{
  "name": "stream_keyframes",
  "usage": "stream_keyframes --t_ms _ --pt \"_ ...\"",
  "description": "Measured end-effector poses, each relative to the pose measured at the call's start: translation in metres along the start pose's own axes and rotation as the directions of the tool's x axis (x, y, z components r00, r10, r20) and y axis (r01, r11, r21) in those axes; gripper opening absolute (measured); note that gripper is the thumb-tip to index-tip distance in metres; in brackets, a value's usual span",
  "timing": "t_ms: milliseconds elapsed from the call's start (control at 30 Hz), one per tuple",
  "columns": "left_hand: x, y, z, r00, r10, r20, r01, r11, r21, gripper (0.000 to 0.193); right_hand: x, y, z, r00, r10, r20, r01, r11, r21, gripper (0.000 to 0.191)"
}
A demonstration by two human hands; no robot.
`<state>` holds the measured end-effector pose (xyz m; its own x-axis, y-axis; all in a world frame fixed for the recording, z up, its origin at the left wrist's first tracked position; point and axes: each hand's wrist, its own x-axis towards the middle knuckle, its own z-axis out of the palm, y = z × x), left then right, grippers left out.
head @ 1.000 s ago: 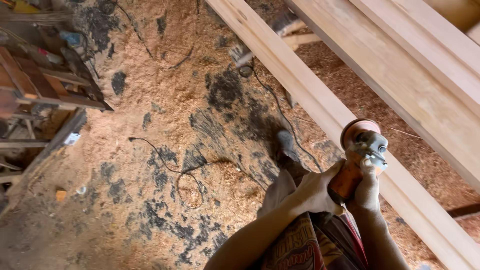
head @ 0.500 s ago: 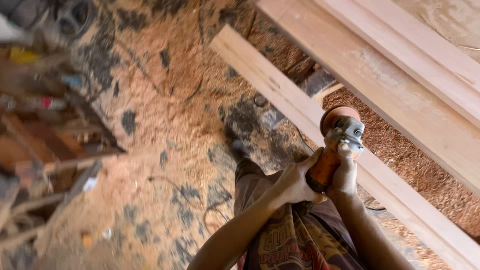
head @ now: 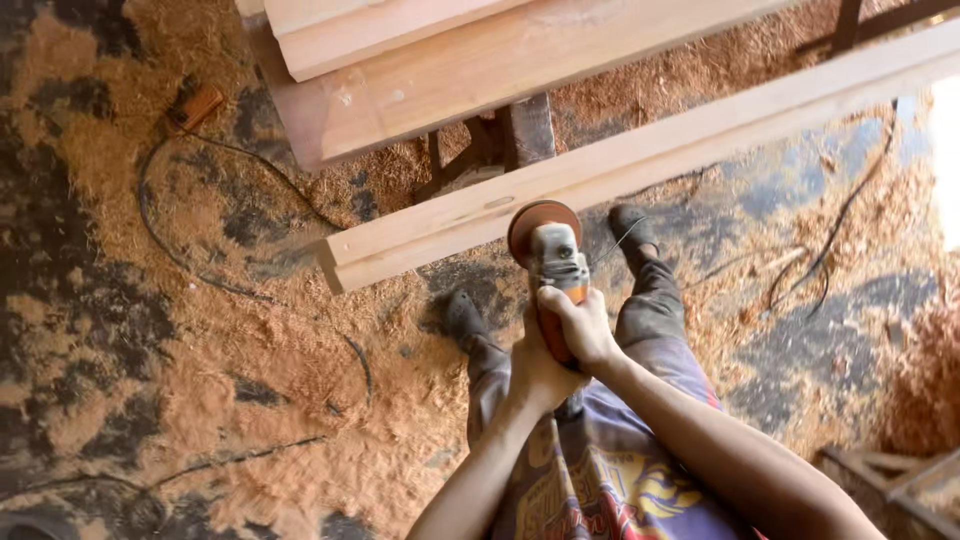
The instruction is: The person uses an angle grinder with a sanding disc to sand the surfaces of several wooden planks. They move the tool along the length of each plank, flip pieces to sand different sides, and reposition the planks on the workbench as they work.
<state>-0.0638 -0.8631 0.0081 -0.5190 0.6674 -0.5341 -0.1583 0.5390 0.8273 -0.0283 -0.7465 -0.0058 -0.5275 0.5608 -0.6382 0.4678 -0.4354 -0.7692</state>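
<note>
Both hands' grip point(head: 560, 345) clamps the sander point(head: 552, 262) against a plank point(head: 640, 160); sawdust floor point(head: 200, 330).

The angle grinder point(head: 553, 270) has an orange body, a grey metal head and a reddish-brown disc. The long plank point(head: 640, 160) beneath it is pale, yellowish wood with faint straight grain. The stacked boards point(head: 480, 60) are a warmer pinkish tan. Orange-tan sawdust mottles the dark grey floor point(head: 90, 330), crossed by thin black cables point(head: 200, 275). The shirt point(head: 600, 480) is purple with a yellow and red print, the shoes point(head: 630, 228) dark grey.
</note>
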Motion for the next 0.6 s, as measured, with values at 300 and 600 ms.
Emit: stream_keyframes --t_ms 300,600 --pt "-0.035 -0.034 -0.069 0.994 -0.033 -0.102 0.031 0.999 -0.029 0.105 -0.023 -0.003 0.097 0.986 0.092 0.138 -0.082 0.994 -0.075 0.03" --pt "-0.053 -0.08 -0.121 0.898 -0.398 -0.188 0.37 0.914 -0.168 0.103 -0.001 0.038 0.183 0.88 0.312 0.359 -0.06 0.821 -0.567 0.046"
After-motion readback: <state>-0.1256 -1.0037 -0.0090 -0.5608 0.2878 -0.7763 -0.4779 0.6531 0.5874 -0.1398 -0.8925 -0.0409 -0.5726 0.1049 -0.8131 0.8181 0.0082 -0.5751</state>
